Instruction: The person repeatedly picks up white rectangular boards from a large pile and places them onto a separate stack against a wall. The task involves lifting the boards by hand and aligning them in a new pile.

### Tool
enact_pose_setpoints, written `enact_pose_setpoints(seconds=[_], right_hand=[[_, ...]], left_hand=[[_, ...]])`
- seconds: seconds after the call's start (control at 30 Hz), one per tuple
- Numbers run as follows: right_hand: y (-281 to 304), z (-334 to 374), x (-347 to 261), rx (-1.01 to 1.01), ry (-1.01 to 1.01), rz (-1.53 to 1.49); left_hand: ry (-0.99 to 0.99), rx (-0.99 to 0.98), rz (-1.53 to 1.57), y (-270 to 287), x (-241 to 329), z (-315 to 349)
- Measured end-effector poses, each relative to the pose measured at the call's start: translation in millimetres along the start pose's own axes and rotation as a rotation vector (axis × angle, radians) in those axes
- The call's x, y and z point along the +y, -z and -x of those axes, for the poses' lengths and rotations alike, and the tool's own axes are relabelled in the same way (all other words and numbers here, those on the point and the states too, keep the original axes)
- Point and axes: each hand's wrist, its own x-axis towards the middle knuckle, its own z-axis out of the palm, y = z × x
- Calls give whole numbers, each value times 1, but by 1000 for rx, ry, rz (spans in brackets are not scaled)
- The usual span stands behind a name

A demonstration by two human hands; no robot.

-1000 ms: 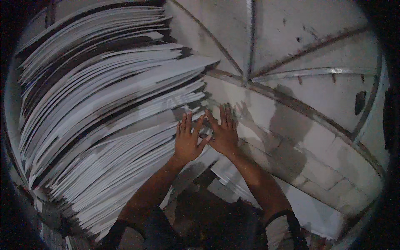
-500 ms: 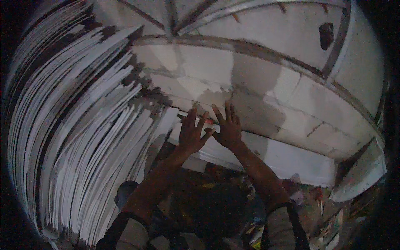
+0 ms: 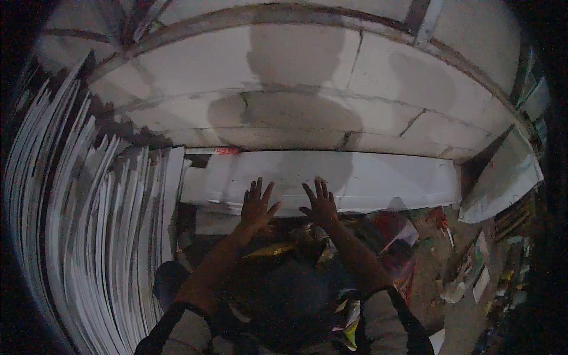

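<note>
My left hand (image 3: pixel 258 208) is held out flat with its fingers spread, and nothing is in it. Beside it, a gap apart, my right hand (image 3: pixel 320 205) is spread the same way and empty. Both are over the near edge of a long white slab or stack of sheets (image 3: pixel 390 177) lying along the foot of the wall. Whether either palm touches it I cannot tell. A small red mark or object (image 3: pixel 227 151) shows at the slab's far left edge.
Many thin white sheets (image 3: pixel 112 236) stand packed on edge at the left. A pale block wall (image 3: pixel 390 106) with shadows rises behind. At right leans a pale panel (image 3: pixel 503 177). Colourful scraps (image 3: pixel 402 236) litter the floor, and a dark rounded thing (image 3: pixel 171 281) is by my left forearm.
The view has swung to the right, so the upright sheets sit farther left. My hands, whose thumbs met or overlapped before, are now apart and lower in the picture.
</note>
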Motion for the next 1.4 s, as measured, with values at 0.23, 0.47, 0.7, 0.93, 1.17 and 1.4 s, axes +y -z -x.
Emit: enact_pose_setpoints(seconds=[0.23,0.47,0.7,0.93,1.17,1.4], right_hand=[[-17,27,70,-157,-95,165],[-17,37,108,-31,50,286],[18,22,114,25,233,370],[60,-3,114,102,203,101],[40,5,156,356,-23,146],[79,-19,166,188,-106,222]], left_hand=[[-59,-115,-4,-37,16,1],[-67,-258,-50,-64,4,3],[-148,-168,-186,-73,2,-11],[-94,-225,-283,-52,-13,-72],[-2,-303,-266,12,12,-125],[-25,-157,-226,15,2,-127]])
